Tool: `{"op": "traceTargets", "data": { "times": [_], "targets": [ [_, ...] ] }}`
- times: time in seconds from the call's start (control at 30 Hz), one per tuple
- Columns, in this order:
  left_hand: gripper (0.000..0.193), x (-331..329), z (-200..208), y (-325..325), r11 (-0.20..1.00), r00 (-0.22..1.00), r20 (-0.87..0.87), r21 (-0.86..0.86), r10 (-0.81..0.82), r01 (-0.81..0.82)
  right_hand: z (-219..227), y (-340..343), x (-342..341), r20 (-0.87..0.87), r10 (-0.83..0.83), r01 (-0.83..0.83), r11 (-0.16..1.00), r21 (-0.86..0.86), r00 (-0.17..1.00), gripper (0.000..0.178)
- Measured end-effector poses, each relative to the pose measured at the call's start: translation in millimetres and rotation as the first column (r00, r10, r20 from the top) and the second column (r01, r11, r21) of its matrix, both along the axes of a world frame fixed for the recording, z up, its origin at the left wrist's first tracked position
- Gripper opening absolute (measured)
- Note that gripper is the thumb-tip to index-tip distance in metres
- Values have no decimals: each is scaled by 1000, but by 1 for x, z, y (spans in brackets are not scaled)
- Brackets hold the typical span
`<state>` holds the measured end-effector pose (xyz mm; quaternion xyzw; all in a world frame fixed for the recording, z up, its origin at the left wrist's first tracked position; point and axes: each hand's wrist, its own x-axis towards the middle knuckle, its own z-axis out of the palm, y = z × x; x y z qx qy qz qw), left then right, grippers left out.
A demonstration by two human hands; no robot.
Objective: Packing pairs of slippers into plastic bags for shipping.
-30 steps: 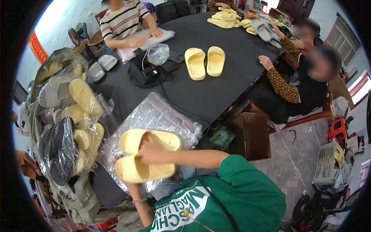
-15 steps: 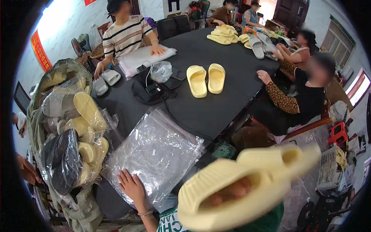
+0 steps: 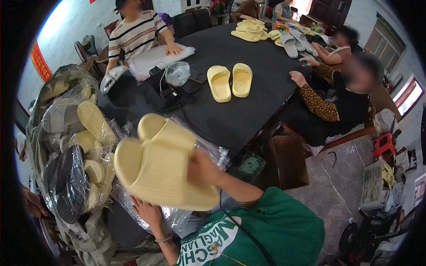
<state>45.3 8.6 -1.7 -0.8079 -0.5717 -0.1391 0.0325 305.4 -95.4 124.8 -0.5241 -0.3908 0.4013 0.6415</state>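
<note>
The right hand [image 3: 203, 167] grips both yellow slippers [image 3: 166, 159] above the clear bags [image 3: 177, 217] — leaving the left hand [image 3: 147, 213], fingers outstretched, grasping nothing, resting at the bags, perhaps steadying them.

Bright glare along left wall [image 3: 66, 42], glints on plastic bags [image 3: 175, 220], fisheye-curved edges, black corners.

Right-hand grip [image 3: 205, 167] holds yellow slippers [image 3: 167, 166] above clear bags [image 3: 175, 218]; left-hand grip [image 3: 148, 213] flat beneath; second yellow pair [image 3: 220, 86] on black desk [image 3: 268, 82].

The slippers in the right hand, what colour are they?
The slippers in the right hand are pale yellow; the head view shows them best.
</note>
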Motion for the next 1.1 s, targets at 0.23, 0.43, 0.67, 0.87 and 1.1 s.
{"op": "traceTargets", "data": {
  "times": [0.23,0.43,0.67,0.87,1.1],
  "targets": [
    [61,-3,1,-1,996,995,44,3,-84,84,-94,45,-51,896,147,-12,988,-156,420,41],
    [54,5,8,-1,999,1000,-18,-47,-4,3,-106,66,0,915,-165,421,907,-6,368,41],
    [54,2,33,3,983,998,-37,-178,-41,34,-108,64,0,918,-89,402,912,-81,387,44],
    [55,-16,26,50,1000,998,-61,-16,-16,15,-108,65,-4,910,-148,406,913,-24,387,43],
    [64,-15,-1,52,969,987,124,212,101,-126,-73,63,-2,907,27,323,930,-177,421,41]
  ]
}}
